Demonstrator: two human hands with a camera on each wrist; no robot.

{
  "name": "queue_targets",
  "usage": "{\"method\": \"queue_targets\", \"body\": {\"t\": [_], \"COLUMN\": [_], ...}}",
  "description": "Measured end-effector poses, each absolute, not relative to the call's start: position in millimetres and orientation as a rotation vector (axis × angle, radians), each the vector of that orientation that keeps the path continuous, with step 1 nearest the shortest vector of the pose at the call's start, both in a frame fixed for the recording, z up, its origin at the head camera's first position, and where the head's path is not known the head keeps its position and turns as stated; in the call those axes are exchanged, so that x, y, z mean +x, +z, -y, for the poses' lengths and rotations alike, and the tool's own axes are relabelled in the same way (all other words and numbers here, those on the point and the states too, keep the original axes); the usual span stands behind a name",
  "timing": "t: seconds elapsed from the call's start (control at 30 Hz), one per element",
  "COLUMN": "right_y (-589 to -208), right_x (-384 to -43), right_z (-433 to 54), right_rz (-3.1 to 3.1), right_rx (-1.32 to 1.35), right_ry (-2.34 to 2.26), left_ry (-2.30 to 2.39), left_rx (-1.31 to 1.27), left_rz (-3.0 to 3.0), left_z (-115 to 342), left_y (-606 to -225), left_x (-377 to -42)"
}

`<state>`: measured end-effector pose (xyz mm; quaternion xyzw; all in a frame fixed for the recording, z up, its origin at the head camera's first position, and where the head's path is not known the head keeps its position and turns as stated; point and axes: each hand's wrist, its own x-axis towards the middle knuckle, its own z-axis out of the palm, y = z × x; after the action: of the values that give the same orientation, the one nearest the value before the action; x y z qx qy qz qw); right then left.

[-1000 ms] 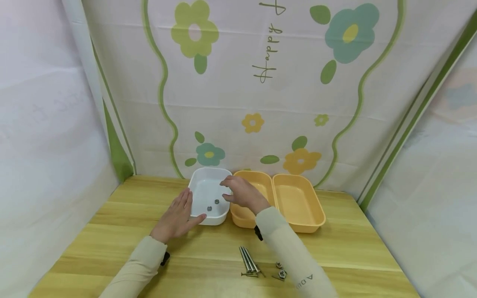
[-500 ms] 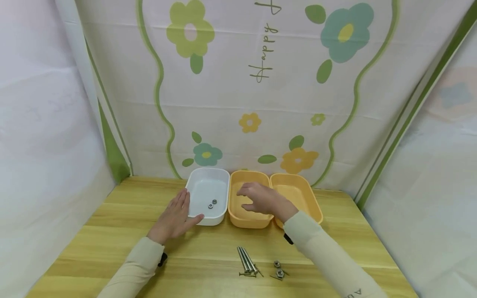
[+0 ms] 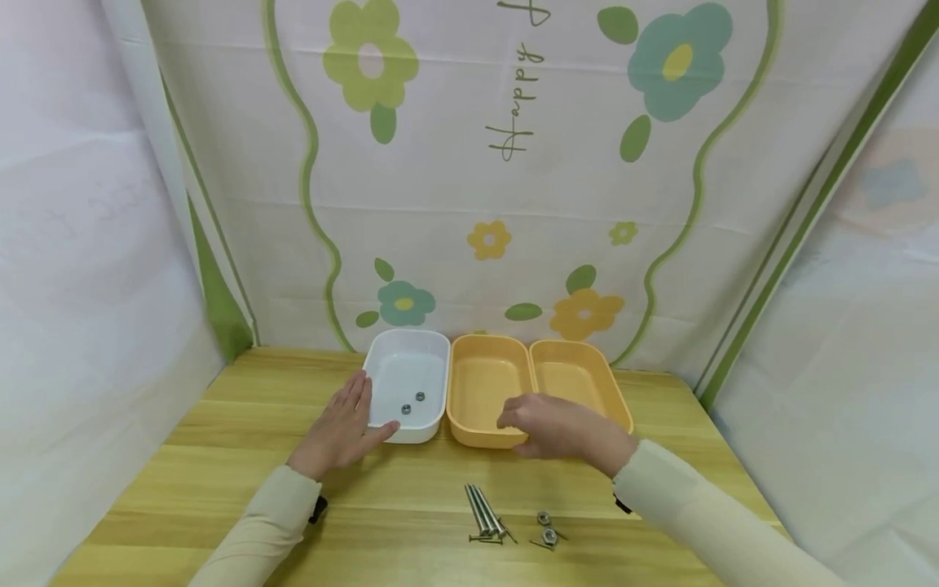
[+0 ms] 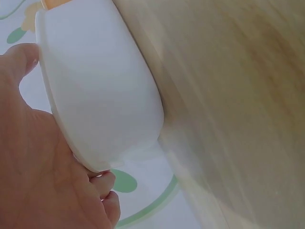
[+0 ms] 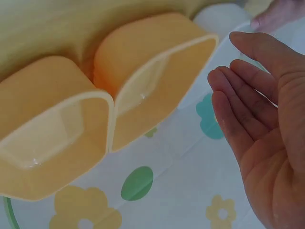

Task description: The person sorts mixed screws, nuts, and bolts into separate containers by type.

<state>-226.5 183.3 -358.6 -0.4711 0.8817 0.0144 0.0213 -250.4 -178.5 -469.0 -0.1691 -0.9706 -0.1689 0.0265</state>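
My left hand (image 3: 337, 428) rests against the near left corner of a white bin (image 3: 396, 371), its fingers straight along the side and thumb at the front rim. In the left wrist view the palm lies beside the bin's outer wall (image 4: 100, 86). Two metal nuts (image 3: 407, 409) lie inside the white bin. My right hand (image 3: 561, 428) hovers over the front of the two yellow bins. The right wrist view shows its fingers (image 5: 238, 102) loosely bent, with nothing between them and the thumb.
The middle yellow bin (image 3: 487, 383) and right yellow bin (image 3: 575, 383) stand beside the white one, against the flowered cloth (image 3: 440, 179). Nearer on the wooden table (image 3: 396, 522) lie several long bolts (image 3: 480, 509), some thin screws (image 3: 486, 539) and two more nuts (image 3: 548, 536).
My right hand has moved from over the white bin rightward and nearer, to the front of the yellow bins. The two nuts in the white bin have shifted slightly. The left hand stays put.
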Motion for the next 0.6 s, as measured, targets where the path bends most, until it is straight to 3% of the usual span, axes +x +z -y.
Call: {"method": "queue_targets", "body": {"t": [0.6], "right_y": [-394], "right_x": [-180], "right_z": [-212], "right_rz": [-2.494], "right_rx": [-1.46], "right_ry": [0.1], "left_ry": [-0.532], "left_rx": [-0.517], "left_rz": [3.011], "left_z": [178], "left_y": [-466], "left_x": [-249]}}
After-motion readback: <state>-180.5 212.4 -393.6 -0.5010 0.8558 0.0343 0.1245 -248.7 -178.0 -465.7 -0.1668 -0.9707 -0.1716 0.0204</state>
